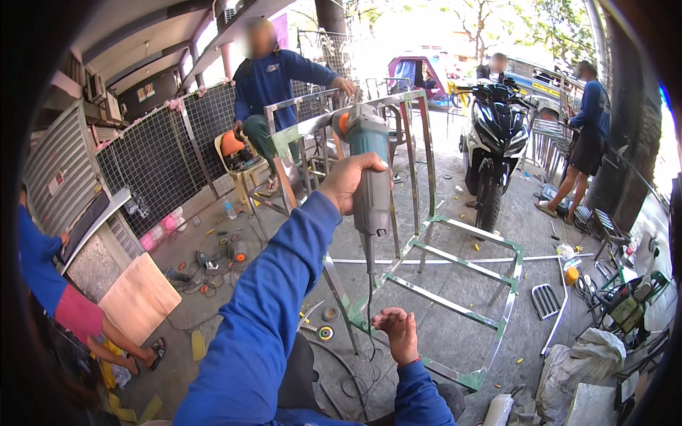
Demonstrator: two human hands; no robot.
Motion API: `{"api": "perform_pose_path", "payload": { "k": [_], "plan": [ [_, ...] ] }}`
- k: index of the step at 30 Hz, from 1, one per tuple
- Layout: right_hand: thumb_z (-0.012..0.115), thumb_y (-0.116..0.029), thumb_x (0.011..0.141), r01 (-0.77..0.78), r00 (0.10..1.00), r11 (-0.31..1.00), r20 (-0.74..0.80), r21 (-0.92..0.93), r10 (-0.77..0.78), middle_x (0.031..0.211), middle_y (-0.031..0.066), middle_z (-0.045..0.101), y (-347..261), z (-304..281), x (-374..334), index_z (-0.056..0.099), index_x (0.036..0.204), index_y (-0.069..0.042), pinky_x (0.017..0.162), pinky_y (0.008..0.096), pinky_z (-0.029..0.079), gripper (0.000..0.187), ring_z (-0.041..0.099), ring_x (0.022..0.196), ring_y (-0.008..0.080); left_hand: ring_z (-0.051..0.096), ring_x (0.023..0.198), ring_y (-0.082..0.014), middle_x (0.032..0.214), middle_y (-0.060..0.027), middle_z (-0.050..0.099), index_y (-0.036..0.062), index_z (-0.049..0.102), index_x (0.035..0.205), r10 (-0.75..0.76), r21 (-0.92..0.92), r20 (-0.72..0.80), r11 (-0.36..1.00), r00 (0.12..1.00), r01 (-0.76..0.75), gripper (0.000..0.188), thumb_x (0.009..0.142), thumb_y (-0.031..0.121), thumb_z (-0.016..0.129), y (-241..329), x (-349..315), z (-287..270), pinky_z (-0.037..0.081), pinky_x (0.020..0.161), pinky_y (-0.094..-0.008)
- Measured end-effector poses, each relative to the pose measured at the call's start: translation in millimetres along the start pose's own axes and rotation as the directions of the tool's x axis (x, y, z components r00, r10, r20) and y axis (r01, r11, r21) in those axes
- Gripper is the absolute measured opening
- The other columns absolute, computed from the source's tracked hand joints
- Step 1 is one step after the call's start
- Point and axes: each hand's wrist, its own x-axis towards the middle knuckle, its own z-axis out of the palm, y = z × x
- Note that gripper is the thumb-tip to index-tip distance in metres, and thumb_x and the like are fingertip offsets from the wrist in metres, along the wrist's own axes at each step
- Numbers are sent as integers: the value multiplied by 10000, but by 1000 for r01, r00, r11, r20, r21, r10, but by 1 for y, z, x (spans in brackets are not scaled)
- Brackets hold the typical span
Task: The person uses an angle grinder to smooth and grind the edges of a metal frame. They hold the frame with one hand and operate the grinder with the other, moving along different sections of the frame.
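Observation:
My left hand (348,184) is wrapped round the grey body of a teal-and-grey angle grinder (374,202). The grinder is held up before the backrest of a bare metal chair frame (442,302), whose joints carry green patches. I cannot make out whether its head touches the frame. From the grinder's lower end a black cord (370,266) hangs down toward the floor. Low beside the cord, at the near side of the frame, my right hand (400,335) holds nothing, its fingers partly bent and apart.
Opposite, a person (284,78) reaches toward the frame's top. A motorcycle (494,142) stands behind. More people are at far right and left. On the floor lie cords, power tools (236,248), a plywood board (141,295), a long metal bar (558,312) and a crumpled sack (579,369).

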Motion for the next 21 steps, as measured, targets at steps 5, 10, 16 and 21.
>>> {"api": "perform_pose_path", "payload": {
  "k": [5, 10, 16, 21],
  "plan": [
    [330, -630, 976, -16, 1000, 1000, -8, -10, 16, 1009, 131, 666, 3, 3, 1, 562, 1136, -33, 889, 378, 455, 661, 623, 964, 239, 645, 663, -215, 777, -119, 620, 6, 575, 869, -40, -23, -9, 999, 999, 40, 141, 795, 115, 626, 1, 3, -1, 570, 630, -362],
    [329, -636, 973, -21, 1000, 1000, -15, -14, 21, 1009, 132, 665, 2, 2, 1, 558, 1135, -32, 893, 381, 453, 666, 623, 968, 242, 647, 658, -207, 781, -110, 624, 0, 582, 879, 0, 23, -11, 1000, 1000, 0, 145, 802, 117, 617, 0, 3, -2, 572, 629, -359],
    [333, -631, 973, -26, 1000, 1000, 3, -15, 26, 1024, 143, 665, 4, 1, 3, 554, 1151, -20, 898, 379, 451, 674, 623, 977, 243, 655, 676, -213, 786, -113, 626, 9, 590, 882, -58, 29, 3, 998, 998, 57, 131, 811, 118, 602, 4, 2, -5, 577, 639, -364],
    [354, -617, 971, -10, 1000, 1000, -1, 9, 10, 1037, 151, 669, 5, 0, 3, 551, 1178, -8, 900, 366, 446, 673, 624, 985, 238, 657, 682, -212, 786, -119, 626, 6, 586, 899, -14, 54, 7, 998, 1000, 14, 148, 811, 123, 606, 3, 6, -4, 577, 643, -362]
  ]
}}
